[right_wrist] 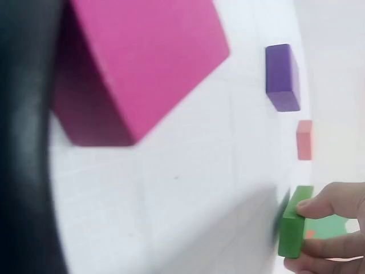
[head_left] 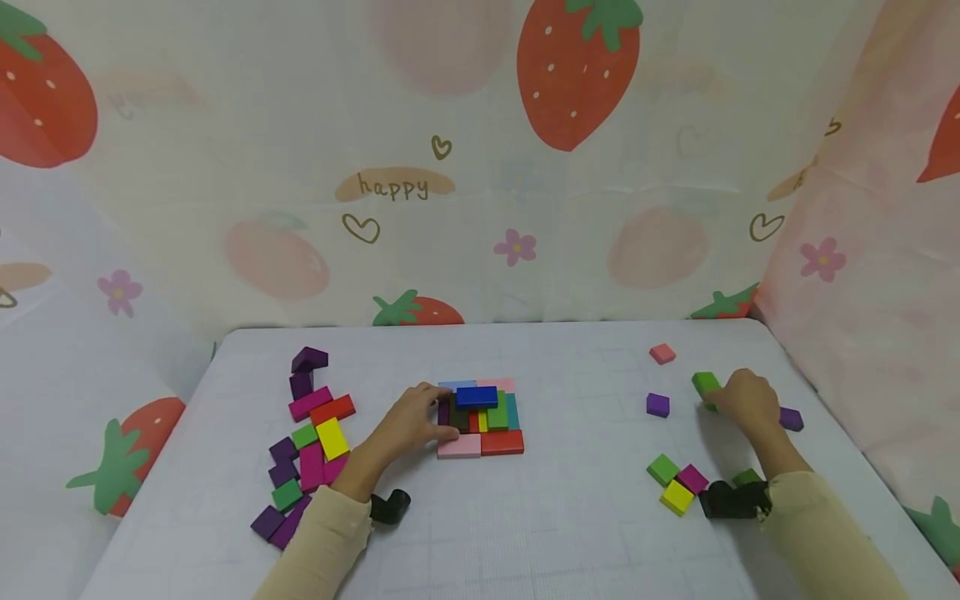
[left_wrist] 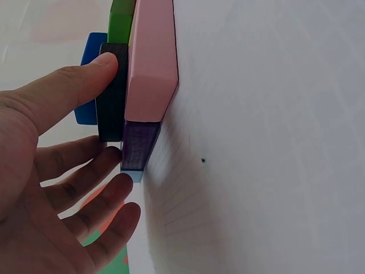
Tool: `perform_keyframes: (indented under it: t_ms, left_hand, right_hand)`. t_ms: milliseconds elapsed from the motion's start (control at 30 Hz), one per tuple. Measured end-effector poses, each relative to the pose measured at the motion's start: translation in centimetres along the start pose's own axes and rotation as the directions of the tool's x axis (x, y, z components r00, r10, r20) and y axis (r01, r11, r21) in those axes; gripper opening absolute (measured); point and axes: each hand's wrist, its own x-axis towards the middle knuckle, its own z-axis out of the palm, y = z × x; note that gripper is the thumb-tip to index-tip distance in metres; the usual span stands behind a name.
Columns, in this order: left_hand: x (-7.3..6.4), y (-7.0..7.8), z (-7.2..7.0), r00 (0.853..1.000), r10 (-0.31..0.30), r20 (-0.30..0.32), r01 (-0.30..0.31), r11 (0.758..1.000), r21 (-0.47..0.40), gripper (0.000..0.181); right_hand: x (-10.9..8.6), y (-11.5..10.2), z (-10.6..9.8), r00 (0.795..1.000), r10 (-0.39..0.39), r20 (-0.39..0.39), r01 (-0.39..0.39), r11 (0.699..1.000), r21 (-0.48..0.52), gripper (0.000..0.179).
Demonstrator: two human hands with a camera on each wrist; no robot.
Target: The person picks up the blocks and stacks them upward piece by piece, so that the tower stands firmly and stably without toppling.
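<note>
Thumb and fingertips of the right hand (head_left: 746,398) pinch a green block (head_left: 705,385) between them; whether it touches the white table (head_left: 577,525) is hard to tell. Just right of those knuckles lies a purple block (head_left: 791,419); left of the fingertips sits a violet block (head_left: 657,406), and farther out past them a salmon block (head_left: 662,354). Nearer the person than these fingers, a leaf-green block (head_left: 663,469), a magenta block (head_left: 692,478) and a yellow block (head_left: 677,497) cluster together, beside a black wrist camera (head_left: 731,501).

On the left hand (head_left: 408,421), thumb and index finger grip a dark block (left_wrist: 112,114), the other fingers loosely bent. To the right of this thumb and index finger, a blue block (head_left: 477,397) lies on top, partly over the dark one. Just under the thumb is a pink block (head_left: 459,448), with a red block (head_left: 502,442) to its right. Well left of these fingers lies a loose row of coloured blocks (head_left: 311,468).
</note>
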Motion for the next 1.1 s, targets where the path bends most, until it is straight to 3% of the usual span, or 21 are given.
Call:
perform_keyframes:
  t_ms: [300,500,667,833,1033,1100]
  left_hand:
    - [0.0,0.0,0.0,1.000,0.002,0.001,-0.002,1.000,0.002,0.067]
    - [0.0,-0.1,0.1,1.000,0.008,-0.004,-0.008,1.000,0.002,0.067]
    - [0.1,-0.2,0.2,1.000,0.007,-0.006,-0.007,1.000,0.006,0.068]
    - [0.1,-0.3,0.2,1.000,0.014,-0.008,-0.014,1.000,0.014,0.068]
    - [0.1,-0.3,0.2,1.000,0.015,-0.004,-0.015,1.000,-0.004,0.068]
    - [0.1,-0.3,0.2,1.000,0.015,-0.005,-0.015,1.000,-0.009,0.068]
  right_hand:
    - [-0.2,-2.0,-1.5,0.991,-0.136,-0.021,0.136,0.990,0.021,0.048]
    - [-0.9,-4.8,-1.8,0.959,-0.275,-0.067,0.277,0.961,0.023,0.047]
    - [-1.7,-7.3,-1.1,0.921,-0.373,-0.113,0.382,0.921,0.070,0.043]
    - [-2.4,-9.7,0.3,0.868,-0.478,-0.130,0.489,0.869,0.070,0.037]
    - [-3.2,-12.3,1.8,0.802,-0.586,-0.111,0.595,0.799,0.083,0.029]
    - [-3.5,-13.3,2.2,0.790,-0.608,-0.080,0.613,0.785,0.090,0.028]
